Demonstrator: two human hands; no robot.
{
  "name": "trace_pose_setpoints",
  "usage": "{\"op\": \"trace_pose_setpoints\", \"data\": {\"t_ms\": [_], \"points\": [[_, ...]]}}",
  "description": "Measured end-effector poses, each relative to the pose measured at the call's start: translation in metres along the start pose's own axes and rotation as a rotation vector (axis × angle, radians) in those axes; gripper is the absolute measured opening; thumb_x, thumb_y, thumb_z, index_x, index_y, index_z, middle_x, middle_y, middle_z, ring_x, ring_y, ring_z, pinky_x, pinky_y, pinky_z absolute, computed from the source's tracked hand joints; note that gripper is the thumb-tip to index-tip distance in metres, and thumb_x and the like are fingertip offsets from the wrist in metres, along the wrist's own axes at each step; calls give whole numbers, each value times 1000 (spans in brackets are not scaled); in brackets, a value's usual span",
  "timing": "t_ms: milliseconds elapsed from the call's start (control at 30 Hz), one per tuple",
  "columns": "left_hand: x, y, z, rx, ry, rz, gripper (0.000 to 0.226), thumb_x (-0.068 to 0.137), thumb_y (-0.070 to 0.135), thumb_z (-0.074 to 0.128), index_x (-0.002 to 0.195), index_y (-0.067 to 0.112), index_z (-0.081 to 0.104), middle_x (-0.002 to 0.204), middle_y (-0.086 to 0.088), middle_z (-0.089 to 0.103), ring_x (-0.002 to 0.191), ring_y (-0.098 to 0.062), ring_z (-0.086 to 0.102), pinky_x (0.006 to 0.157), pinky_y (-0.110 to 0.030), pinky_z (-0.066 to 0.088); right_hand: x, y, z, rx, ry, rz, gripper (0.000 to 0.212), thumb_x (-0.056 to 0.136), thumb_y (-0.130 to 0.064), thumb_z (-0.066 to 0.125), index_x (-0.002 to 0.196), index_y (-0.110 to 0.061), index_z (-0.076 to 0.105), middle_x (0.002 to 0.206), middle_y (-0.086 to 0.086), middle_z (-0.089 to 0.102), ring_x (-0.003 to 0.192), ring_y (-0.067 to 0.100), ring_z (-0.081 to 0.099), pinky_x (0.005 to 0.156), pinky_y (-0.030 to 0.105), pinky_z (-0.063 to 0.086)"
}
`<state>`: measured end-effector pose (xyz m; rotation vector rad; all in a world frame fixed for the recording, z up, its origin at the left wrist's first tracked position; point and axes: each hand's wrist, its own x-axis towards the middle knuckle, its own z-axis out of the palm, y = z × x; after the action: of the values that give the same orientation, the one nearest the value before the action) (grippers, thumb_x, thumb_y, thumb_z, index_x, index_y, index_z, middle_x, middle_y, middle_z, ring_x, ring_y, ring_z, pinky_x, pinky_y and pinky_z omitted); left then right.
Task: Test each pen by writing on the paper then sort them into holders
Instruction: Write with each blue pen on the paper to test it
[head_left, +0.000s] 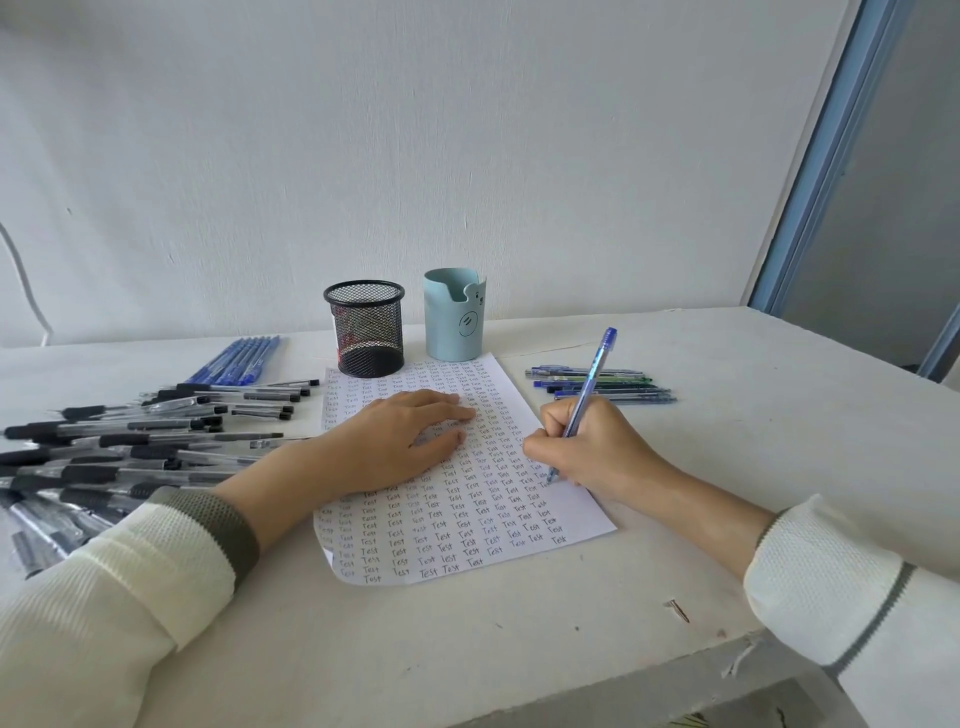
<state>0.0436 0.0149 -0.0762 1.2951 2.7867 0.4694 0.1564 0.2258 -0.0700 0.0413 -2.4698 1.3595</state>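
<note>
A white paper (467, 525) covered in rows of the word "Test" lies in the middle of the table. My left hand (400, 441) rests flat on it, fingers apart, holding nothing. My right hand (592, 447) grips a blue pen (589, 389) in a writing hold, its tip touching the paper's right edge. Behind the paper stand a black mesh holder (366, 327) and a light blue holder (453, 314) with a face on it. No pens show above either rim.
A big heap of black pens (130, 447) covers the table's left side. A row of blue pens (236, 361) lies behind that heap. A small group of blue and green pens (602, 387) lies right of the paper. The table's front edge (675, 670) is chipped.
</note>
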Motion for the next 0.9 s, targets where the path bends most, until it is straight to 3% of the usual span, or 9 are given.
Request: {"op": "trace_pose_setpoints", "data": {"t_ms": [200, 467, 600, 700, 767, 833, 900], "points": [[0, 2, 0, 8, 8, 4, 44, 100, 51, 39, 143, 45, 40, 154, 16, 32, 141, -8, 29, 119, -37, 21, 0, -1, -1, -30, 3, -33, 55, 75, 4, 61, 42, -21, 26, 47, -7, 21, 44, 5, 24, 43, 11, 27], [0, 1, -1, 14, 7, 8, 44, 99, 53, 38, 143, 46, 39, 154, 16, 32, 141, -8, 30, 119, -38, 22, 2, 1, 0, -34, -7, -18, 55, 76, 3, 61, 41, -22, 28, 45, -10, 23, 43, 4, 25, 45, 13, 28], [0, 3, -2, 19, 6, 11, 45, 99, 53, 37, 144, 46, 39, 154, 17, 31, 142, -8, 29, 120, -38, 21, 3, 0, -5, 47, 56, 51, 46, 86, -4, 56, 46, -17, 37, 44, -3, 41, 43, 11, 40, 48, 21, 37], [0, 5, -2, 23, 6, 13, 45, 100, 52, 38, 144, 45, 39, 155, 17, 30, 142, -8, 28, 120, -37, 19, 6, -11, -9, 12, 54, 25, 38, 95, -20, 56, 60, -7, 48, 48, 0, 55, 50, 13, 49, 57, 22, 41], [-1, 5, -2, 17, 8, 17, 45, 100, 51, 39, 144, 44, 40, 154, 17, 31, 142, -8, 28, 119, -35, 19, 13, -21, -11, 39, 59, 4, 32, 97, -33, 58, 76, -10, 52, 46, 4, 53, 42, 12, 45, 53, 22, 39], [0, 3, -3, -24, 16, 20, 43, 101, 46, 41, 143, 39, 43, 153, 14, 35, 141, -8, 32, 118, -31, 21, 25, -30, -12, 39, 62, -11, 28, 99, -44, 50, 97, -16, 55, 48, 9, 54, 38, 12, 43, 56, 27, 43], [0, 1, -7, -59, 37, 3, 41, 102, 37, 44, 142, 31, 48, 150, 10, 42, 137, -8, 38, 113, -22, 23, 39, -36, -11, 3, 50, -47, 29, 104, -40, 38, 112, -18, 55, 44, 0, 52, 42, 14, 46, 68, 38, 50]]}}
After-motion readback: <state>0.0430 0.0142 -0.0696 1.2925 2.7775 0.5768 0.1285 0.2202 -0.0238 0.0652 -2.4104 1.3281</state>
